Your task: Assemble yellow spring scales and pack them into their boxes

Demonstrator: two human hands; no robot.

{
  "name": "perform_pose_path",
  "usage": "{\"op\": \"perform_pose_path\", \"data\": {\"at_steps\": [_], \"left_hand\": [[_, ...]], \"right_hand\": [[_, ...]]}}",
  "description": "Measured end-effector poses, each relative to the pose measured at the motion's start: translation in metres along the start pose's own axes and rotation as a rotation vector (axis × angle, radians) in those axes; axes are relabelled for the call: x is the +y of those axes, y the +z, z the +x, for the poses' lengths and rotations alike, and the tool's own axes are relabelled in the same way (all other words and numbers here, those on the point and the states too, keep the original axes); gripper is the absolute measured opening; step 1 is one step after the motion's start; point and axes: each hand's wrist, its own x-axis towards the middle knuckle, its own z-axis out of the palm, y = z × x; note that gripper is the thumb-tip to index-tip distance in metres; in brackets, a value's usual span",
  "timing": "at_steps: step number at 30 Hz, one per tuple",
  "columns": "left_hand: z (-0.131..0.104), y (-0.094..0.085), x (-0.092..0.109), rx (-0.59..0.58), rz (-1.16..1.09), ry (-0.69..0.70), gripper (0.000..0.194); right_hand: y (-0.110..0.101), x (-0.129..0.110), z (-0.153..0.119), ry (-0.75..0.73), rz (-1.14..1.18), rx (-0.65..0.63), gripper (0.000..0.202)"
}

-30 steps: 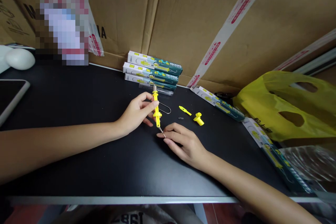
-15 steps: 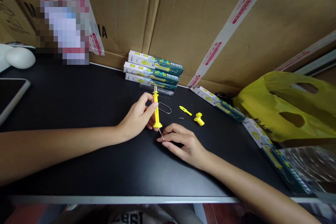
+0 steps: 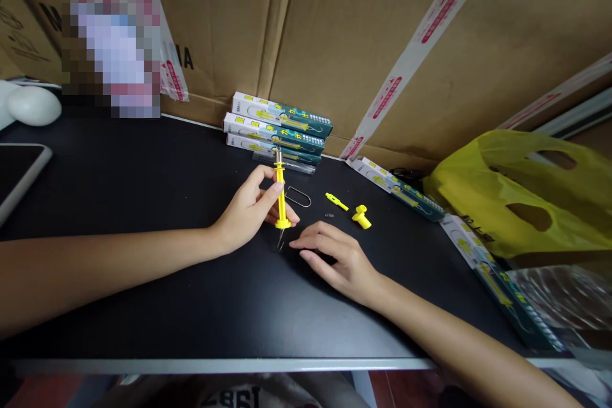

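My left hand point(image 3: 253, 206) pinches a yellow tube point(image 3: 281, 201) that stands nearly upright, with a metal part at its top and a thin metal hook point(image 3: 280, 243) sticking out below. Just right of the hook is my right hand point(image 3: 335, 258), its thumb and fingers apart with nothing between them. Behind the hands lies a wire loop point(image 3: 299, 197). To the right of it are a small spring point(image 3: 329, 215), a slim yellow piece point(image 3: 337, 201) and a yellow cap-like part point(image 3: 362, 217).
Three stacked boxes point(image 3: 277, 127) stand at the back. Two more boxes point(image 3: 396, 189) lie to the right, near a yellow plastic bag point(image 3: 521, 185) and clear plastic packaging point(image 3: 564, 296). A white-edged device point(image 3: 23, 178) is at the left. Large cardboard point(image 3: 363, 25) closes off the back.
My right hand has let go of the metal hook, which now hangs apart from its fingers. The yellow tube in my left hand has shifted slightly left and tilts differently.
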Motion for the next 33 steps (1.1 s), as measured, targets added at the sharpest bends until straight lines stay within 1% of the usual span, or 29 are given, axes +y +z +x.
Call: {"op": "perform_pose_path", "data": {"at_steps": [3, 7, 11, 14, 16, 18, 20, 22, 24, 27, 30, 33], "left_hand": [[0.002, -0.001, 0.001, 0.037, -0.008, -0.012, 0.018], [0.003, -0.001, 0.002, 0.084, -0.014, -0.024, 0.016], [0.003, -0.001, 0.003, 0.072, -0.028, -0.05, 0.016], [0.004, -0.001, 0.003, 0.047, -0.014, -0.068, 0.018], [0.004, -0.001, 0.003, 0.033, -0.009, -0.079, 0.021], [0.005, -0.001, 0.003, 0.019, -0.009, -0.086, 0.026], [0.005, -0.002, 0.002, 0.007, -0.009, -0.097, 0.037], [0.005, -0.002, 0.002, -0.01, -0.009, -0.109, 0.047], [0.005, -0.002, 0.001, -0.032, -0.006, -0.115, 0.05], [0.004, -0.002, -0.001, -0.071, 0.011, -0.107, 0.046], [0.003, -0.001, 0.0, -0.08, 0.046, -0.114, 0.044], [0.002, 0.0, 0.001, -0.086, 0.086, -0.128, 0.047]], "right_hand": [[-0.005, 0.003, 0.0, 0.011, -0.009, 0.064, 0.018], [-0.021, 0.012, 0.003, 0.064, -0.099, 0.245, 0.016], [-0.041, 0.027, 0.007, 0.186, -0.251, 0.43, 0.017], [-0.056, 0.04, 0.008, 0.24, -0.376, 0.476, 0.019], [-0.066, 0.049, 0.007, 0.271, -0.47, 0.441, 0.018], [-0.075, 0.058, 0.005, 0.307, -0.561, 0.327, 0.017], [-0.081, 0.064, 0.002, 0.336, -0.621, 0.219, 0.016], [-0.083, 0.068, 0.001, 0.36, -0.645, 0.153, 0.016], [-0.079, 0.07, 0.001, 0.37, -0.637, 0.111, 0.016], [-0.069, 0.069, 0.002, 0.36, -0.614, 0.068, 0.017], [-0.06, 0.068, 0.002, 0.343, -0.647, 0.063, 0.023], [-0.056, 0.07, 0.001, 0.311, -0.704, 0.068, 0.028]]}}
